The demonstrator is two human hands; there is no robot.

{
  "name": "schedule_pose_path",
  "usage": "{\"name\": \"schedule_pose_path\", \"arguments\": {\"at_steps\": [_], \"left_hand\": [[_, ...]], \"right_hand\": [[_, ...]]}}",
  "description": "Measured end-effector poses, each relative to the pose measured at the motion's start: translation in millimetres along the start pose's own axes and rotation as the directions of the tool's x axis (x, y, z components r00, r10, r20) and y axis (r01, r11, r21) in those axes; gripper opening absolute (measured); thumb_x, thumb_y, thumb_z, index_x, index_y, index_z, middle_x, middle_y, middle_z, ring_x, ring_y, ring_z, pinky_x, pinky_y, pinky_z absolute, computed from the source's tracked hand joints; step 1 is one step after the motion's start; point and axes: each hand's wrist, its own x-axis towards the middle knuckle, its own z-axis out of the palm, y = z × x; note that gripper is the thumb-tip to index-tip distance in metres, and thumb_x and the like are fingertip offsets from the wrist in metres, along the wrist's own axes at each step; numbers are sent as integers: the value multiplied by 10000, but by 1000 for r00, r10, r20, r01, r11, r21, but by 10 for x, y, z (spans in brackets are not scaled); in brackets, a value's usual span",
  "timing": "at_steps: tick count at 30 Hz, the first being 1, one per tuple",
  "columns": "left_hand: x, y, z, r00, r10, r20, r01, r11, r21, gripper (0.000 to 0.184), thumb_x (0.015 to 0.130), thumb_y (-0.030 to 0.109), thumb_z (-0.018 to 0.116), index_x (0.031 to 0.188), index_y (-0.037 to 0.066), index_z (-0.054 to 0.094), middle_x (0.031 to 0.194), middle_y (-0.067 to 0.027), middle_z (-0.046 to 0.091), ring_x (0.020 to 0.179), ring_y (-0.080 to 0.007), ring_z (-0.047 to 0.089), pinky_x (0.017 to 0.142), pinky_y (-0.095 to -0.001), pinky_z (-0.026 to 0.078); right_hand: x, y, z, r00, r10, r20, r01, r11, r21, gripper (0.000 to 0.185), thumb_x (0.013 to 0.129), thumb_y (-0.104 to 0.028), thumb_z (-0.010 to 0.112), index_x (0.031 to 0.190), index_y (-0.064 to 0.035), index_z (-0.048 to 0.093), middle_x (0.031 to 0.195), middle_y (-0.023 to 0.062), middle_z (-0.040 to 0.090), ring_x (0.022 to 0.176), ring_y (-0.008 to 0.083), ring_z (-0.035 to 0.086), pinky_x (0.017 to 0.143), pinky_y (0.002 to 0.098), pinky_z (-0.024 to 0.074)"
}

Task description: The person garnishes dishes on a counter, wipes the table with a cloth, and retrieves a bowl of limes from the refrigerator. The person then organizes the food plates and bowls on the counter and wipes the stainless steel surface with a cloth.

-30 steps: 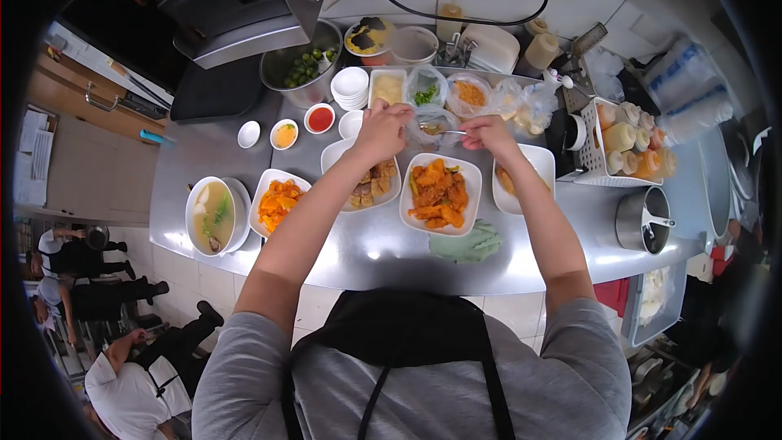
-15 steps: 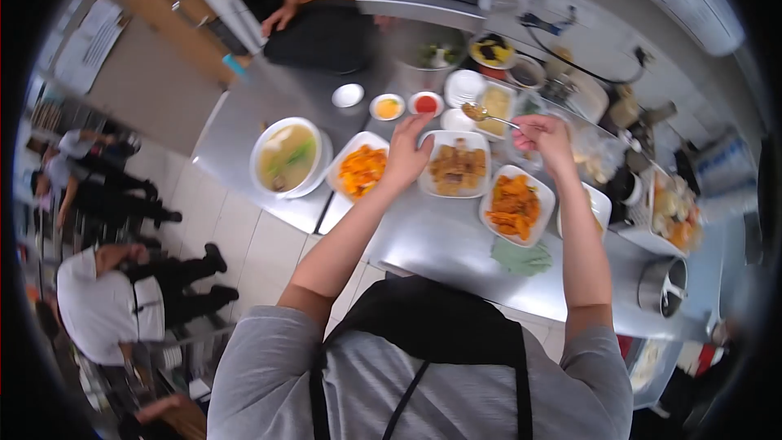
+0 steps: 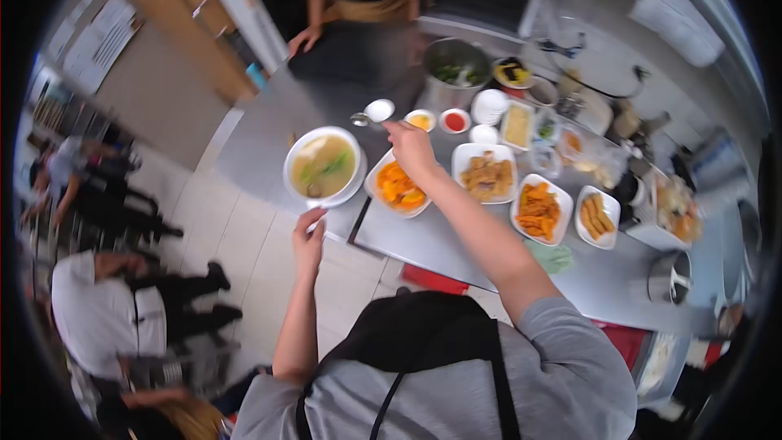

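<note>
My right hand (image 3: 410, 147) is closed on a metal spoon; the spoon's bowl (image 3: 359, 119) hangs by a small white dish (image 3: 380, 110), its handle mostly blurred. Below that arm sits a white dish of orange food pieces (image 3: 397, 186). My left hand (image 3: 309, 240) has its fingers curled near the front rim of a large white soup bowl (image 3: 358, 183). Something small and white shows at those fingers, too blurred to name. Greens float in the pale soup (image 3: 323, 167).
Dishes of fried pieces (image 3: 487, 176), orange food (image 3: 538, 210) and rolls (image 3: 597, 217) line the steel counter (image 3: 440, 238). Behind are sauce dishes (image 3: 454, 121) and a pot of greens (image 3: 456, 73). Another person's hand (image 3: 305, 39) rests by a dark tray (image 3: 350, 61).
My right hand has swung left with the spoon, from the stacked small plates to the small white dish. My left hand has dropped back toward the soup bowl's front. The view has shifted.
</note>
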Motion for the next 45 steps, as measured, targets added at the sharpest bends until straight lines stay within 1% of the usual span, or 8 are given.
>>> {"name": "schedule_pose_path", "arguments": {"at_steps": [5, 9, 14, 21, 24, 29, 36, 45], "left_hand": [[226, 131, 44, 998, -48, 48, 51, 996, -77, 188, 784, 35, 495, 944, 45, 593, 1040, -71, 546, 982, -166, 490, 755, -250, 396], [326, 578, 337, 995, 72, 75, -62, 989, -132, 186, 792, 45, 488, 948, 46, 590, 1024, -60, 554, 960, -154, 497, 748, -252, 400], [426, 1274, 1029, 933, 317, 169, -307, 948, -80, 163, 786, 46, 500, 917, 28, 595, 1012, -62, 553, 929, -163, 517, 733, -243, 412], [333, 2527, 2310, 757, 518, 398, -470, 855, -219, 152, 764, 85, 555, 900, 55, 616, 981, -78, 568, 896, -188, 534, 732, -278, 438], [418, 2933, 2668, 585, 742, 327, -727, 658, -194, 128, 750, 147, 585, 801, 46, 643, 973, -84, 587, 905, -216, 524, 773, -307, 405], [475, 3704, 2942, 495, 851, 177, -809, 526, -263, 112, 738, 79, 553, 800, 45, 641, 1032, -78, 573, 936, -203, 518, 778, -301, 400], [556, 4118, 3221, 677, 724, 135, -402, 516, -756, 177, 679, -23, 485, 834, 53, 443, 1104, -145, 508, 994, -162, 478, 813, -257, 342], [487, 4431, 3143, 767, 587, 261, -42, 452, -891, 154, 728, 35, 558, 823, 69, 442, 878, -100, 578, 807, -161, 559, 733, -272, 414]], "right_hand": [[-516, 630, -1369, 756, 602, -257, -402, 736, 544, 213, 749, 42, 471, 927, 31, 587, 760, 111, 625, 650, 152, 613, 577, 247, 488], [-1312, 1097, -2680, 737, 331, -590, -500, 854, -146, 218, 685, 55, 502, 862, 6, 620, 736, 155, 623, 674, 225, 622, 613, 299, 492], [-1621, 1700, -2984, 855, 378, -354, -518, 655, -550, 151, 675, -50, 524, 775, -24, 633, 754, 188, 597, 696, 326, 586, 649, 388, 474], [-1460, 2349, -2537, 826, 526, -205, -555, 693, -459, 130, 699, -109, 530, 755, -48, 630, 725, 165, 600, 694, 315, 586, 645, 401, 469], [-1310, 2027, -2721, 940, 284, -189, -336, 677, -654, 109, 711, -117, 535, 737, -52, 619, 700, 157, 593, 681, 312, 582, 629, 398, 467], [-872, 864, -3720, 888, 102, -448, -305, 859, -410, 205, 706, -24, 505, 902, -56, 559, 926, 153, 554, 833, 319, 544, 730, 376, 436], [-463, -564, -5070, 612, -625, -485, -31, 594, -804, 409, 679, 3, 549, 1076, -79, 493, 1125, 122, 475, 1024, 282, 457, 864, 369, 373], [0, -631, -5624, 719, -489, -494, -113, 619, -777, 358, 697, -364, 613, 922, -90, 567, 793, 29, 552, 855, 180, 507, 868, 358, 288]]}}
